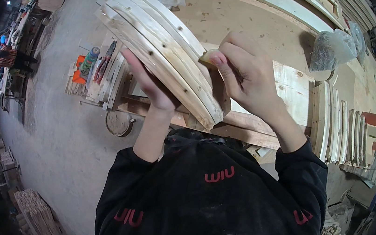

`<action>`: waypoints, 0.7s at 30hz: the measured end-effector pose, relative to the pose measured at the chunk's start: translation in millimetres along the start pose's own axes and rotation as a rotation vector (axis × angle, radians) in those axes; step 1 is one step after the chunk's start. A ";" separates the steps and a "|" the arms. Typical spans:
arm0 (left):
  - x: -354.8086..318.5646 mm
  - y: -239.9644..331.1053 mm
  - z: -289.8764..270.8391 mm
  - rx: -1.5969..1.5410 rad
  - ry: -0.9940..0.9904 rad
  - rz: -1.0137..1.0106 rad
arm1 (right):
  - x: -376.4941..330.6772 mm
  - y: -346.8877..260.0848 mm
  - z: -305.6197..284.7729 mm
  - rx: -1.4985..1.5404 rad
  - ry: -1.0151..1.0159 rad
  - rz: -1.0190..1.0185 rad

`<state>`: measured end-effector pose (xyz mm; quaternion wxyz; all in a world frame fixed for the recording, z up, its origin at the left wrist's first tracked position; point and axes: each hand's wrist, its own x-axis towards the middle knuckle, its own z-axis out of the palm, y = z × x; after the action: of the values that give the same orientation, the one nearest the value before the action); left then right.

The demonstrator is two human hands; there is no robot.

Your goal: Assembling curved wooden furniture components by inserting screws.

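Note:
A bundle of curved pale wooden slats (pixel 162 44), lying side by side with dark holes along them, is held up tilted above the workbench. My left hand (pixel 157 91) grips it from below on its near side; part of that hand is hidden behind the wood. At the bundle's far right edge, my right hand (pixel 251 78) is closed in a pinch. Between its thumb and fingers shows a small yellowish flat piece (pixel 208 56), touching the wood; its exact kind I cannot make out. The slats look wet or glossy in places.
On the bench's left lie red-handled pliers (pixel 104 64), a green bottle-like roll (pixel 90 56) and an orange item (pixel 80 67). Curved slats (pixel 324 120) stand at right. Plastic bags (pixel 332 50) rest farther back. A round container (pixel 118 123) is below left. People work far left.

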<state>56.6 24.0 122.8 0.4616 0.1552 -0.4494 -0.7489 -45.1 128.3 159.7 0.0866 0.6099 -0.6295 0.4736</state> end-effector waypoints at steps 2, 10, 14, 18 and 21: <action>7.6 0.4 -11.8 -0.167 0.045 -0.051 | -5.7 -1.3 1.1 0.006 -0.008 -0.013; 10.2 21.6 -10.7 0.093 0.022 0.023 | -31.3 -0.7 7.0 0.032 -0.147 -0.007; 29.0 25.2 -58.2 -0.048 -0.009 -0.124 | -42.4 -0.1 9.2 0.081 -0.153 0.019; 45.0 24.4 -77.6 0.045 0.016 -0.067 | -50.6 1.6 11.6 0.080 -0.175 0.049; 46.0 26.4 -81.9 0.131 0.010 -0.042 | -55.0 3.8 12.1 0.079 -0.173 0.053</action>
<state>100.0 -62.1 107.8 0.4369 0.1980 -0.4918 -0.7267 -29.4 156.8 113.6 -0.0047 0.6346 -0.6313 0.4458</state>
